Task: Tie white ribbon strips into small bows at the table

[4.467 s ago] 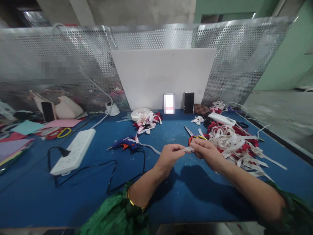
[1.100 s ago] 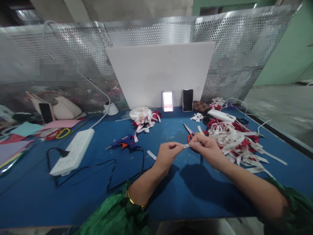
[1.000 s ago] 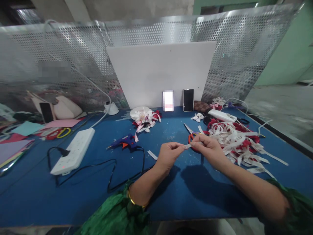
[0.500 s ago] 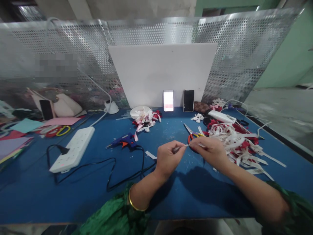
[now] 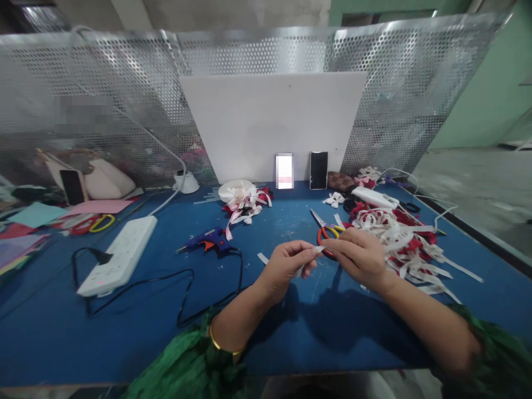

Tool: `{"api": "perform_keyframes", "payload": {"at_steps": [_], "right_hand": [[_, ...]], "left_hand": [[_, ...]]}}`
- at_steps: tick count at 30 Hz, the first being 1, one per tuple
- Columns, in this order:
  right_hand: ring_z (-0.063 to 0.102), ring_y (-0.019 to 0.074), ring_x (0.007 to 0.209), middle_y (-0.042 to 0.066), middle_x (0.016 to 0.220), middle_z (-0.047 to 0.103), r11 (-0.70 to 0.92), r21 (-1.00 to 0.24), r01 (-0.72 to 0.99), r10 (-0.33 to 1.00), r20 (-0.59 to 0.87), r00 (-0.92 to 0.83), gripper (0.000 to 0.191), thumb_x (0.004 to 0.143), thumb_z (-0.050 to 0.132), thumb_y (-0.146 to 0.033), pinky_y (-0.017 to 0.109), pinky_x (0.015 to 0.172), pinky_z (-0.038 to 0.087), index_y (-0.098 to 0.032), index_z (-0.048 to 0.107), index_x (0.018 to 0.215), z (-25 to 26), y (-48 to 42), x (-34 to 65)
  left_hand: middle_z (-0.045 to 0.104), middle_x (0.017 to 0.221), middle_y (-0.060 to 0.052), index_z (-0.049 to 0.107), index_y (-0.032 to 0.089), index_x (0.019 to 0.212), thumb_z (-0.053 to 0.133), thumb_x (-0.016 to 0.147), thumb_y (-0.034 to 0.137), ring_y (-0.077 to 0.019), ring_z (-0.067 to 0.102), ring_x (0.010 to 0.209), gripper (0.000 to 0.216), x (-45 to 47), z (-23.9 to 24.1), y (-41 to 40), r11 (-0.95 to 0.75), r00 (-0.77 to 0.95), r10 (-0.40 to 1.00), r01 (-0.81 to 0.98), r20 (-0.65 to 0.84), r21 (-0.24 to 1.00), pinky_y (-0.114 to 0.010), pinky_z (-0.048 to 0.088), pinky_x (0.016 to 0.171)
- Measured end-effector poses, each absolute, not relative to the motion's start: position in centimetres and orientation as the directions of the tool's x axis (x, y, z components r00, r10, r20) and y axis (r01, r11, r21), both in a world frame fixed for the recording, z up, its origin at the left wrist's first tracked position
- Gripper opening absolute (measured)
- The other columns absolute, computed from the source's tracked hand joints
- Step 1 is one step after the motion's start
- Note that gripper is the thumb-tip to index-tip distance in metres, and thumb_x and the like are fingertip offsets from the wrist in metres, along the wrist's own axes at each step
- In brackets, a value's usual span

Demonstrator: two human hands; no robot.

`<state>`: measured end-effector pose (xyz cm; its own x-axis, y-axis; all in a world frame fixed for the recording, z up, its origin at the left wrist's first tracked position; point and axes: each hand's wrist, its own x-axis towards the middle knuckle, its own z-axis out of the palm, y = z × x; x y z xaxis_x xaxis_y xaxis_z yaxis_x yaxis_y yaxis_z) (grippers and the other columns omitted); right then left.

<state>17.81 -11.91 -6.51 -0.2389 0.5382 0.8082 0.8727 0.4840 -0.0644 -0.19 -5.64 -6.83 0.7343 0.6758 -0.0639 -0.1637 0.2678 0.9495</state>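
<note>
Blue tabletop, beneath both hands. Ribbon heap, white and red, outward of right hand. Left hand: thumb and forefinger closed in pinch on white ribbon piece. Right hand: fingers drawn together, tips at ribbon's end; firmness of grip cannot be told. Scissors: just beyond right fingertips. White ribbon piece: between hands; probably light, limp, somewhat slippery; best pinched near ends.

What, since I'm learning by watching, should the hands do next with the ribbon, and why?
Probably use the right hand to pinch the free tip of the ribbon: the left hand grips it, and the tip pokes out toward the right. The scissors lie unheld. Whether the right hand already touches the tip is unclear.
</note>
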Motion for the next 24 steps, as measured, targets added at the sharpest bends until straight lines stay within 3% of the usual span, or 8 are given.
{"api": "perform_keyframes", "payload": {"at_steps": [5,8,13,17,24], "right_hand": [[0.057,0.0207,0.091,0.009,0.099,0.061,0.358,-0.195,0.913,0.582,0.811,-0.055,0.026,0.083,0.054,-0.014,0.035,0.077,0.043,-0.021,0.065,0.107,-6.2,-11.5,17.7],[0.058,0.0193,0.085,0.006,0.09,0.063,0.328,-0.209,0.921,0.545,0.839,-0.004,0.02,0.082,0.059,-0.016,0.035,0.076,0.041,-0.022,0.066,0.1,-6.0,-11.8,17.2],[0.058,0.0161,0.073,0.002,0.074,0.064,0.373,-0.176,0.911,0.641,0.759,-0.116,0.006,0.082,0.062,-0.023,0.033,0.07,0.038,-0.021,0.067,0.085,-6.1,-12.3,16.0],[0.06,0.0167,0.076,0.003,0.076,0.066,0.335,-0.214,0.918,0.659,0.75,-0.065,0.006,0.082,0.063,-0.025,0.034,0.072,0.038,-0.02,0.066,0.083,-6.2,-12.3,15.6],[0.059,0.0133,0.069,0.002,0.073,0.066,0.378,-0.205,0.903,0.689,0.713,-0.126,0.009,0.085,0.057,-0.019,0.031,0.069,0.037,-0.019,0.065,0.082,-6.5,-12.0,15.5]], "left_hand": [[0.062,0.064,-0.002,0.067,0.01,0.082,0.067,0.073,0.03,-0.0067,0.049,0.048,0.022,-0.1,-6.5,-5.8,0.27,0.682,0.73,-0.22,-0.05,0.937,-0.019,0.038,0.049],[0.063,0.065,-0.004,0.068,0.01,0.082,0.066,0.074,0.027,-0.0083,0.052,0.052,0.019,0.0,-6.6,-5.8,0.222,0.626,0.779,-0.231,-0.029,0.947,-0.021,0.041,0.052],[0.064,0.063,-0.003,0.069,0.01,0.081,0.064,0.073,0.023,-0.0095,0.052,0.054,0.016,0.3,-6.9,-6.1,0.105,0.587,0.809,-0.197,0.031,0.975,-0.022,0.043,0.054],[0.065,0.064,-0.003,0.07,0.01,0.08,0.062,0.073,0.02,-0.0099,0.053,0.055,0.015,0.5,-7.1,-6.3,0.057,0.558,0.829,-0.139,0.031,0.989,-0.021,0.043,0.054],[0.064,0.062,-0.003,0.069,0.01,0.076,0.061,0.071,0.021,-0.0099,0.053,0.054,0.014,0.7,-7.4,-6.4,0.031,0.524,0.851,-0.087,0.019,0.996,-0.022,0.044,0.055]]}}
